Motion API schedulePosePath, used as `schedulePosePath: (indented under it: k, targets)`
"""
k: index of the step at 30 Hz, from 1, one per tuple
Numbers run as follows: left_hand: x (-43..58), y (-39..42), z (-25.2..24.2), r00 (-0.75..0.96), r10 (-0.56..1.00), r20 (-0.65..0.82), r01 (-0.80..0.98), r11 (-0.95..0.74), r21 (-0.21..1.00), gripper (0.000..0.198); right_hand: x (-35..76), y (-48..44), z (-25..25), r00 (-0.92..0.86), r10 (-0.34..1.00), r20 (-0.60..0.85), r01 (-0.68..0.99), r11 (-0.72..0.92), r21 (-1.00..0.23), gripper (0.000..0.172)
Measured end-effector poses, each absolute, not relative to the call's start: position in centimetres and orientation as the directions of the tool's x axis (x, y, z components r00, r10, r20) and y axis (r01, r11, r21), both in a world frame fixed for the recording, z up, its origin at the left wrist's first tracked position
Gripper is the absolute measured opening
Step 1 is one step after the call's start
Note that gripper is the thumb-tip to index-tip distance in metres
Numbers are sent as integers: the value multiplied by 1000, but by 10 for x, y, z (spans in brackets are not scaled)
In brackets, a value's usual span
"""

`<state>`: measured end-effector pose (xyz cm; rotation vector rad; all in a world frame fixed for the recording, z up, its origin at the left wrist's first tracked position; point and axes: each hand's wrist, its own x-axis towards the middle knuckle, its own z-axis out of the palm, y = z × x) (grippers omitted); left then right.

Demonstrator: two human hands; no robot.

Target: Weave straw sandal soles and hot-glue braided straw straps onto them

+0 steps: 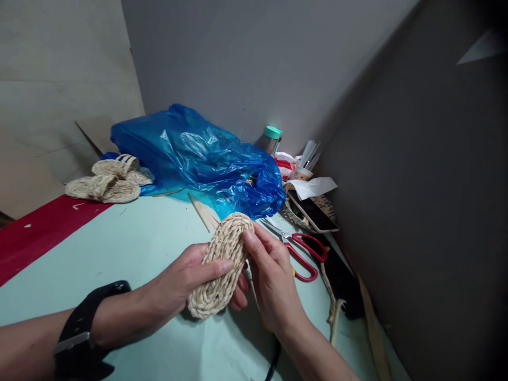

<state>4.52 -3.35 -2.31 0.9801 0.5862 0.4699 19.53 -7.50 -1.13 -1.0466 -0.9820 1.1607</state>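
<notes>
A braided straw slipper sole, long and oval, is tilted upright in front of me above the pale green tabletop. My left hand grips its left edge, thumb across the face and fingers behind. On the upper right edge, my right hand pinches the sole between thumb and fingers. Most of the right fingers are hidden behind it. Just right of my right hand, scissors with red handles lie with their blades pointing left.
Woven straw slippers are piled at the left on a red strip. A large blue plastic bag lies at the back. A phone leans on a basket; a green-lidded bottle stands behind. Grey walls close the right.
</notes>
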Motion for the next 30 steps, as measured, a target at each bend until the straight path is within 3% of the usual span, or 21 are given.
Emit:
schedulePosePath:
  k: [5, 10, 16, 20, 23, 27, 30]
  targets:
    - [49, -30, -15, 808, 567, -159, -287, 615, 734, 38, 202, -74, -9, 155, 988, -22, -328, 30, -944, 24]
    - [45, -24, -9, 682, 701, -207, -282, 513, 810, 27, 208, -73, -5, 209, 976, 51, -315, 117, -942, 17]
    - [40, -17, -15, 641, 728, -243, -178, 448, 876, 23, 213, -67, -17, 196, 978, 73, -260, 123, -958, 25]
    - [37, -3, -26, 621, 751, -225, 74, 229, 971, 24, 218, -63, -24, 222, 974, 38, -190, 81, -978, 39]
    - [33, 12, -28, 610, 763, -216, 236, 86, 968, 27, 222, -62, -22, 305, 950, 61, -139, 107, -985, 47]
    - [21, 31, -13, 622, 762, -178, 420, -133, 898, 22, 228, -62, -13, 384, 909, 163, -65, 203, -977, 36]
    - [4, 43, 4, 616, 783, -89, 545, -342, 765, 24, 230, -62, -5, 388, 897, 211, -47, 248, -968, 26]
